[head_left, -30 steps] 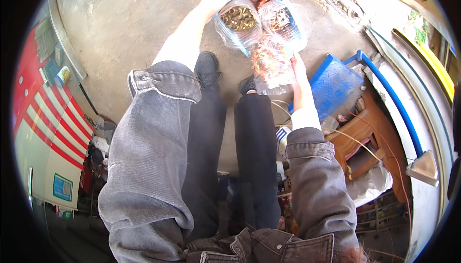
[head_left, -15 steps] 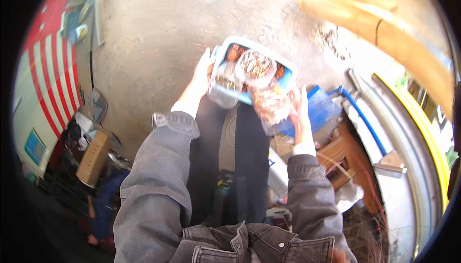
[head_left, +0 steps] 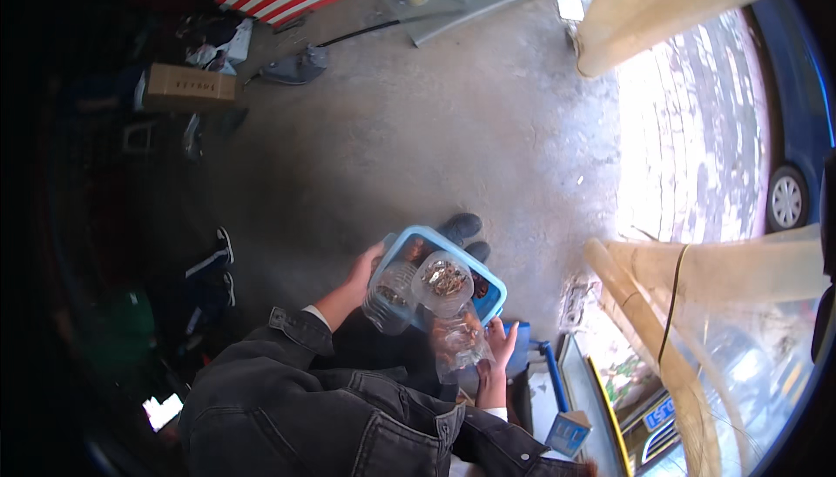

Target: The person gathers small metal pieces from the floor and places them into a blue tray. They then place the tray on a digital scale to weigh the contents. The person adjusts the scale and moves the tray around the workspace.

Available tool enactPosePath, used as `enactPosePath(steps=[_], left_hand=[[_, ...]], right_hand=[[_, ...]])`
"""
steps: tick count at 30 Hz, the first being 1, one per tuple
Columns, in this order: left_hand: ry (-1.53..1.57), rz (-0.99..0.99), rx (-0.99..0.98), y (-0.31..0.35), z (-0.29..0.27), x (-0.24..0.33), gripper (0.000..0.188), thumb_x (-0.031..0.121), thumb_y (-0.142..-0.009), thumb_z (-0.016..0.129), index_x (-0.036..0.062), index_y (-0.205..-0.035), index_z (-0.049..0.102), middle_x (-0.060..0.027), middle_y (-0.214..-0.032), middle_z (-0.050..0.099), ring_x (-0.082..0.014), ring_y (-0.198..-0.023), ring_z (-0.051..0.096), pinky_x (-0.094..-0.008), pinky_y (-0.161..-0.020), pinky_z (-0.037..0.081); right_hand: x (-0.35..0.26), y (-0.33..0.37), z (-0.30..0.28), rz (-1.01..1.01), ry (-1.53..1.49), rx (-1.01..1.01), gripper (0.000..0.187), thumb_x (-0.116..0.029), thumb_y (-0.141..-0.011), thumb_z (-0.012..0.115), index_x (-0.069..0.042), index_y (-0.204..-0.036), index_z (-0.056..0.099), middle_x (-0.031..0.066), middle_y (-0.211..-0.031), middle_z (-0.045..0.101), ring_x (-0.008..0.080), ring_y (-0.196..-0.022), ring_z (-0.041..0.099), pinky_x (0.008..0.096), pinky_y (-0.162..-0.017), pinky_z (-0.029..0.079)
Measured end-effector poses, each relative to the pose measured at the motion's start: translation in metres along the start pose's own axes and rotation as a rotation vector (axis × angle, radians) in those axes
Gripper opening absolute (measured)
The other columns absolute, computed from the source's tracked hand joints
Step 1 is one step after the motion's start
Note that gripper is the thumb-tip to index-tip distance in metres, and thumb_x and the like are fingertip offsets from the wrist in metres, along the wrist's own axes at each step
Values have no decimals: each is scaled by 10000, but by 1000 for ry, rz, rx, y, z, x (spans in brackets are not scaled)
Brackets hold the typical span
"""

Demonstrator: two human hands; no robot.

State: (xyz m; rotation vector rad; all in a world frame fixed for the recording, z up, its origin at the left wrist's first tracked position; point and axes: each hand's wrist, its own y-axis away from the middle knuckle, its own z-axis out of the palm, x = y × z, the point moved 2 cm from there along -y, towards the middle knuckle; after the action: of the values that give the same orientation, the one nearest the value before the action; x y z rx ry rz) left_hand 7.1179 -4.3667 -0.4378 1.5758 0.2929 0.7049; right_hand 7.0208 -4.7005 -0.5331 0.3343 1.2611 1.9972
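Between my two hands is a light-blue plastic tub (head_left: 493,283), held in front of my body. My left hand (head_left: 364,270) is closed on its left side, and my right hand (head_left: 500,343) grips its right near corner. On top sits a round clear plastic container (head_left: 444,282) with small brownish bits inside. Left of it, a ribbed clear container (head_left: 389,299) tilts over the tub's edge. A clear bag (head_left: 458,339) of reddish-brown pieces hangs over the near rim, beside my right hand. Reddish-brown things lie partly hidden in the tub.
My dark shoes (head_left: 460,228) stand on the concrete floor (head_left: 418,129). A cardboard box (head_left: 190,85) is at the left; another person's shoe (head_left: 225,245) shows lower down. Yellowish plastic curtain strips (head_left: 670,7) hang at the right, with a blue car (head_left: 788,129) outside. A blue frame (head_left: 555,377) stands nearby.
My view has turned toward the doorway, so the striped panel and cardboard box shift up and the tub sits lower. Both hands keep hold of the tub; the bag still hangs over its rim.
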Motion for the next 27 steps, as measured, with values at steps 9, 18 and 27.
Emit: enactPosePath(steps=[9,18,27], left_hand=[[512,2,113,94,-137,-63,850,603,-841,544,-16,-1403,390,-199,-1392,415,-312,-1260,412,-457,-1040,341],[1015,156,31,141,-312,-72,612,502,-944,499,46,-1352,468,-157,-1328,475,-299,-1197,453,-457,-965,416],[1192,444,167,102,-539,-6,478,455,-1001,404,121,-1322,519,-72,-1274,542,-274,-1033,548,-473,-862,466]], right_hand=[[-36,29,83,277,408,-204,560,-542,-968,409,-21,-1101,564,100,-1032,572,238,-967,544,397,-939,413],[111,117,365,-145,1355,-385,474,-359,-1014,370,-6,-1332,359,146,-1057,588,253,-996,579,400,-988,432],[355,81,596,90,1507,-401,770,-696,-895,343,3,-1157,533,99,-960,606,206,-849,573,322,-802,487]])
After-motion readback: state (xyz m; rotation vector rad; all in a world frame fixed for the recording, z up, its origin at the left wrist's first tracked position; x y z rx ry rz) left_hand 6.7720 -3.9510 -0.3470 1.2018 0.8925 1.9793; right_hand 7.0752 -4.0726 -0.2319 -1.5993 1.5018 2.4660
